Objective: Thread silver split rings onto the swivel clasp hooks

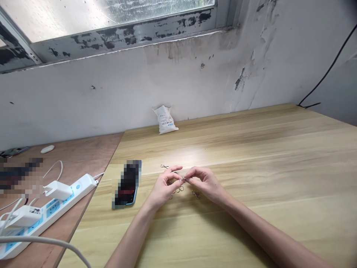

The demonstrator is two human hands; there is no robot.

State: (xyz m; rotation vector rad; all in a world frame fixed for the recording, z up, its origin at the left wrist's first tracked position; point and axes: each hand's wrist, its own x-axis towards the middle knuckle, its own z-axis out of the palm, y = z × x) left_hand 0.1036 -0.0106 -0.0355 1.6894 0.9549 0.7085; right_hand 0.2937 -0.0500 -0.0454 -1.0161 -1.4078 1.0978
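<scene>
Small metal piece, one, held just above the tabletop between two bare hands, near the middle of the view; its exact shape is too small to tell. The left hand pinches it narrowly between thumb and a finger, with other fingers spread loosely; the right hand meets it from the other side, thumb and forefinger nearly together on it. Below and between the hands lie several metal rings, partly covered by fingers, so they cannot be fully counted. One metal clasp lies just beyond the left hand, and one small metal cluster lies under the right. One phone rests left of the hands; one white packet leans by the wall. Two white chargers sit in one power strip at far left.
</scene>
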